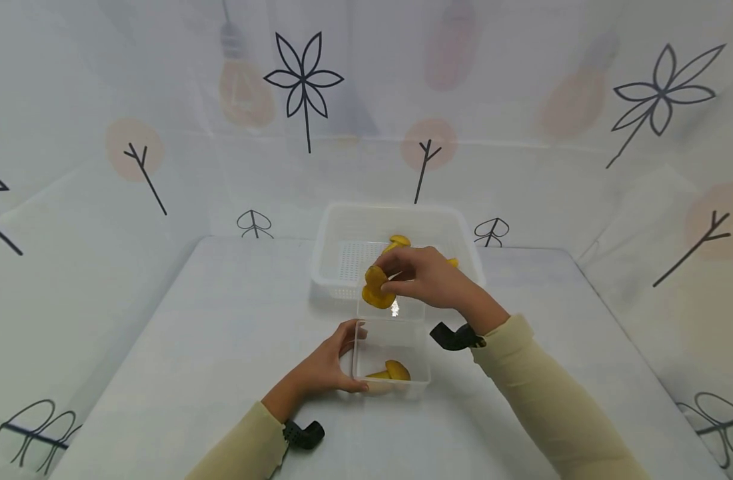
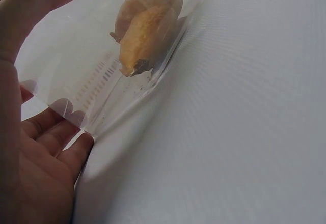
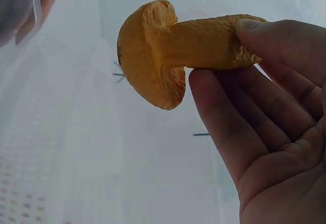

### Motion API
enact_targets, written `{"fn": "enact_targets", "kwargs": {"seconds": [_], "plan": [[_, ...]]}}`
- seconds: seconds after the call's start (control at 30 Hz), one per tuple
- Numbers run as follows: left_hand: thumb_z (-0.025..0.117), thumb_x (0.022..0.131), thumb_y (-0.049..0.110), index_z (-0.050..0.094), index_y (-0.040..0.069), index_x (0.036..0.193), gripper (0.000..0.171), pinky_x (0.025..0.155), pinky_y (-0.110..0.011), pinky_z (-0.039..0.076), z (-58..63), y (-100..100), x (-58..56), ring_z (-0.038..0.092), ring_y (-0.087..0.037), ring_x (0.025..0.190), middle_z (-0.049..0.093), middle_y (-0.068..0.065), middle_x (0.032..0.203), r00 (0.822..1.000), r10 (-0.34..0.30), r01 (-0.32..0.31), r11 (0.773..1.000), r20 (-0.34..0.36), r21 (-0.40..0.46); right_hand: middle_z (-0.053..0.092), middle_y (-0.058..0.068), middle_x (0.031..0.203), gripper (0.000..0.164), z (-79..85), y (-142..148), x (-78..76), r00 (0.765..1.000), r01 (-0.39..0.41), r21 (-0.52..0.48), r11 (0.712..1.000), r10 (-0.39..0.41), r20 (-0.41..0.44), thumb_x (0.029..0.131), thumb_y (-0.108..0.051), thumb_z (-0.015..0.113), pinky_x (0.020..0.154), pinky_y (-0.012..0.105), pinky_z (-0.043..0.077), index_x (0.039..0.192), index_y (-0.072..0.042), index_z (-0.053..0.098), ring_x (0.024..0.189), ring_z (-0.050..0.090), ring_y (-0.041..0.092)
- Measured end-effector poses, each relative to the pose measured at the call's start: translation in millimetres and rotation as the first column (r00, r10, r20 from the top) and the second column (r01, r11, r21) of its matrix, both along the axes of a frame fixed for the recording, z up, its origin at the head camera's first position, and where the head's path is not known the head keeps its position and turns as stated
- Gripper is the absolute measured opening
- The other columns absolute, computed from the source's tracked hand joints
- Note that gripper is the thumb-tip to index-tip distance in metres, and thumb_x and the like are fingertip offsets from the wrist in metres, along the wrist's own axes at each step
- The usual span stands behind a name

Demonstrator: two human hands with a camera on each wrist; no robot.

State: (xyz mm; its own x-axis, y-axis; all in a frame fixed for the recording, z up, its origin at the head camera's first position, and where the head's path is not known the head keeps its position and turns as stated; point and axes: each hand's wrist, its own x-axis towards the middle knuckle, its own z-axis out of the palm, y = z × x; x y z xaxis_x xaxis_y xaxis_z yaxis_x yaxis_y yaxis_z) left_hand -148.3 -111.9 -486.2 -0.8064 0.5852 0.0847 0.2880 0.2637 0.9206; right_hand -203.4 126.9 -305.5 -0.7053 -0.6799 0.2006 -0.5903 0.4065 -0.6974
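My right hand (image 1: 423,277) pinches a yellow mushroom (image 1: 376,288) by its stem between thumb and fingers, above the far side of a clear plastic box (image 1: 426,347). In the right wrist view the mushroom (image 3: 147,56) points its broad cap away from the hand. My left hand (image 1: 327,360) grips the box from its left side, thumb at the near corner and fingers at the far one. Inside the box another yellow mushroom (image 1: 396,371) lies on its side; the left wrist view shows this mushroom (image 2: 145,40) through the clear wall.
Behind the box stands a white basket (image 1: 330,233) with a perforated bottom. A yellow mushroom (image 1: 399,241) lies in it, and part of another (image 1: 453,262) shows beside my right hand. A white patterned cloth (image 1: 366,167) hangs behind the white table (image 1: 222,320).
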Motion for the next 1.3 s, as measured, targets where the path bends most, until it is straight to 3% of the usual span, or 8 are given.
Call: {"fn": "enact_targets", "kwargs": {"seconds": [0.27,0.57,1.3], "plan": [[0.090,0.065,0.026,0.021,0.011,0.149,0.110,0.118,-0.031,0.031,1.3,0,-0.3,0.038,-0.014,0.139,0.038,-0.010,0.147,1.000,0.008,-0.008,1.000,-0.011,-0.005,0.067,0.003,0.114,0.029,12.0,7,-9.0,0.998,0.054,-0.045,0.997,-0.056,-0.026,0.088,-0.019,0.072,0.085,0.030,0.059,0.114,-0.016,0.063,0.104,0.068,0.019],[0.091,0.065,0.026,0.021,0.009,0.149,0.110,0.118,-0.030,0.032,1.5,0,0.3,0.040,-0.019,0.139,0.039,-0.012,0.145,1.000,0.000,0.000,1.000,-0.028,0.015,0.066,0.005,0.116,0.033,16.0,14,-24.1,0.989,0.149,-0.094,0.984,-0.148,0.011,0.088,-0.022,0.072,0.089,0.035,0.058,0.118,-0.015,0.061,0.107,0.066,0.021],[0.091,0.064,0.024,0.021,0.010,0.149,0.111,0.117,-0.028,0.032,-0.5,0,-0.9,0.039,-0.017,0.139,0.039,-0.012,0.145,0.999,0.006,-0.006,1.000,-0.032,0.001,0.063,0.008,0.121,0.037,-4.2,24,-62.1,0.928,0.372,-0.229,0.899,-0.360,0.096,0.090,-0.023,0.069,0.099,0.040,0.053,0.124,-0.012,0.058,0.111,0.063,0.023]]}}
